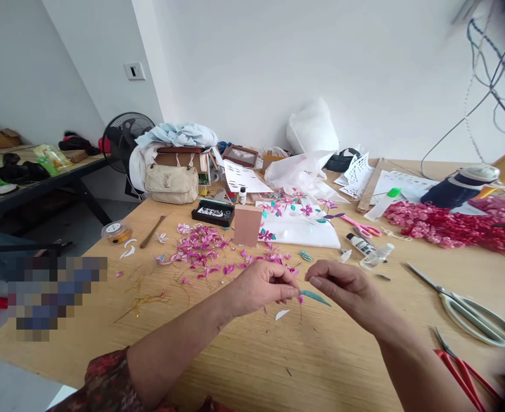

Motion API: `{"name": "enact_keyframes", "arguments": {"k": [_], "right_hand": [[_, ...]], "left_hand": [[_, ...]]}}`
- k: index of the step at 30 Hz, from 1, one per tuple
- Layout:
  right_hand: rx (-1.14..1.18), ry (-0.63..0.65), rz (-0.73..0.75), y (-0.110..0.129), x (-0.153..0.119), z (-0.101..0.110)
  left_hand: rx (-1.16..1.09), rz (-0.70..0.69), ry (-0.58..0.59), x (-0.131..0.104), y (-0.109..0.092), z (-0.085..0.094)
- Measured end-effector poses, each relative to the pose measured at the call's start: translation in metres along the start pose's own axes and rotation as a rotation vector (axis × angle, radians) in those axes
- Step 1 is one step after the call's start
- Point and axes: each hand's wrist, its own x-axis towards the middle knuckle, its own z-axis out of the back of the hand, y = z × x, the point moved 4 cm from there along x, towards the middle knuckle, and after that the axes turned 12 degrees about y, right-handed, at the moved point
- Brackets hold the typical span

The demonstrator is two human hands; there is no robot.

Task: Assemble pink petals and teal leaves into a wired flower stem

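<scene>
Over the front middle of the table, my left hand (pixel 267 284) is closed in a pinch. A slim teal leaf (pixel 316 298) reaches right from its fingertips, its near end held between thumb and finger. A small magenta petal piece (pixel 301 298) shows just below those fingertips. Close by on the right, my right hand (pixel 342 287) is also pinched shut, above the leaf; whatever sits in its fingertips is too thin to make out. Behind my hands lies a spread of magenta petals (pixel 201 246). A white petal-shaped piece (pixel 282 315) rests on the table below my left hand.
Large scissors (pixel 462 306) and red-handled scissors (pixel 458 360) lie at right, pink scissors (pixel 362 227) farther back. A wooden block (pixel 247 226) stands behind the petals, near a flower spray (pixel 293 209) on white material. Small bottles (pixel 361 244) and red-pink flower bunches (pixel 428 223) sit right.
</scene>
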Motion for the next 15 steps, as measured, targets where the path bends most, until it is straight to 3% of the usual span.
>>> {"name": "enact_keyframes", "arguments": {"k": [8,12,15], "right_hand": [[0.252,0.048,-0.033,-0.006,0.014,-0.011],[0.278,-0.009,-0.026,-0.01,0.013,-0.028],[0.169,-0.13,-0.044,-0.012,0.006,-0.046]], "left_hand": [[-0.096,-0.043,0.051,-0.002,-0.005,-0.003],[-0.151,-0.131,-0.082,-0.002,-0.008,0.001],[-0.057,-0.188,-0.194,0.0,-0.008,0.006]]}}
